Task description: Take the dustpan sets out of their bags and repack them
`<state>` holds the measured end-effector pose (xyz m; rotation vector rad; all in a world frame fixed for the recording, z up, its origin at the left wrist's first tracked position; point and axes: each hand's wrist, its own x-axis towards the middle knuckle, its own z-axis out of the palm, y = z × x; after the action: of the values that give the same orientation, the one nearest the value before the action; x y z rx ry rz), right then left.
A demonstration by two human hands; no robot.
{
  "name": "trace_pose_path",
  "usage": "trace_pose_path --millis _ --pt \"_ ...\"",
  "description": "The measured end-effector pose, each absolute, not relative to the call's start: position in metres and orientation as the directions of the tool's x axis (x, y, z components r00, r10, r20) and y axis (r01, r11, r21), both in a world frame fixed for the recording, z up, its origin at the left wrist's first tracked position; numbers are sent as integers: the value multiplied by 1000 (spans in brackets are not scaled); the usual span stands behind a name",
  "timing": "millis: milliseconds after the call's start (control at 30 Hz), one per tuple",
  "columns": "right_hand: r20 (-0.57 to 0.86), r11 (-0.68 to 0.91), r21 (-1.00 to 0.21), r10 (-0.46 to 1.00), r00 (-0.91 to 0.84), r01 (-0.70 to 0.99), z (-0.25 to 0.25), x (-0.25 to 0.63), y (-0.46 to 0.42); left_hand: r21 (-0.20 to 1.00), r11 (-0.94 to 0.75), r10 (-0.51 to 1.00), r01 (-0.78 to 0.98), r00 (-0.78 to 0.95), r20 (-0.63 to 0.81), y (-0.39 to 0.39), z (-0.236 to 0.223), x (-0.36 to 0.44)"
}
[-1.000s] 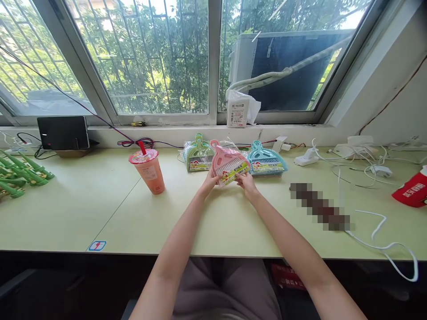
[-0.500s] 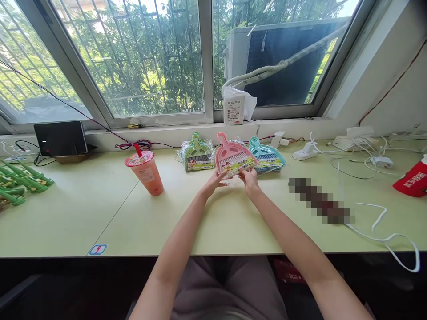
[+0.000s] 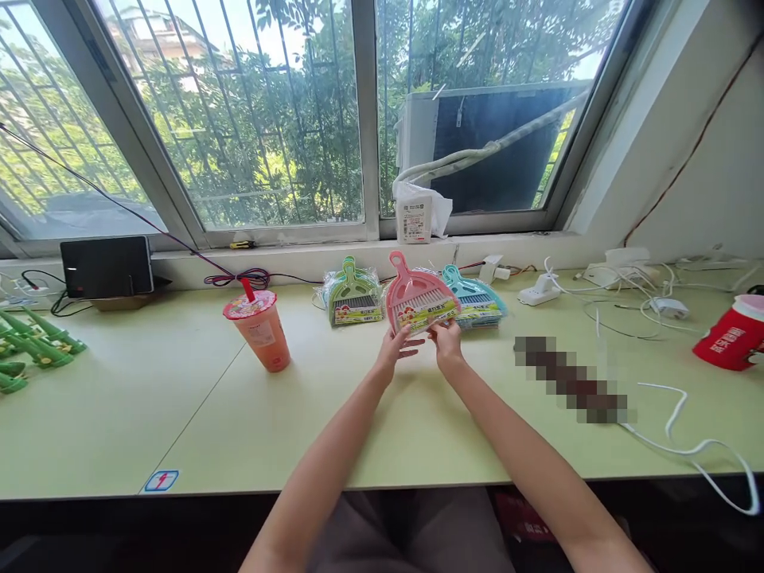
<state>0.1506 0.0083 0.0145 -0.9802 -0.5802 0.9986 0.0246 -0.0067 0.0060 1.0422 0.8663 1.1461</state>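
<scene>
A pink dustpan and brush set [image 3: 418,294] in clear wrapping is held up over the table, its handle pointing away from me and its printed label near the bottom edge. My left hand [image 3: 395,350] grips its lower left corner with the thumb in front and the other fingers behind or below. At the lower right edge, my right hand [image 3: 446,341] pinches it. Behind it to the left lies a green dustpan set [image 3: 353,294], also wrapped. To the right a stack of blue dustpan sets [image 3: 476,301] is partly covered by the pink one.
An orange drink cup [image 3: 261,338] with a red straw stands on the left. Further left are a tablet [image 3: 107,267] and green stick-like pieces [image 3: 36,338]. Chargers, white cables [image 3: 686,434], a blurred-out dark object [image 3: 570,380] and a red cup [image 3: 728,333] occupy the right side.
The pink dustpan set has turned more upright and shifted slightly right between my hands. My left fingers have spread out more beneath it. The camera view has tilted a little.
</scene>
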Motion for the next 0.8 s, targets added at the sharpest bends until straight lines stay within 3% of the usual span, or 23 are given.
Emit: trace_pose_path --millis 167,267,533,800 --pt "-29 175 -873 912 408 -455 17 148 6 966 -71 995 -248 44 85 0 19 12" --pt "-4 166 -882 933 359 -441 16 141 1 950 -147 986 -275 42 164 2 17 7" --pt "-76 90 -903 929 362 -419 15 142 2 969 -94 975 -229 176 136 6 10 6" --pt "-102 -6 -920 969 224 -392 18 143 2 972 -111 980 -207 142 142 11 14 -4"
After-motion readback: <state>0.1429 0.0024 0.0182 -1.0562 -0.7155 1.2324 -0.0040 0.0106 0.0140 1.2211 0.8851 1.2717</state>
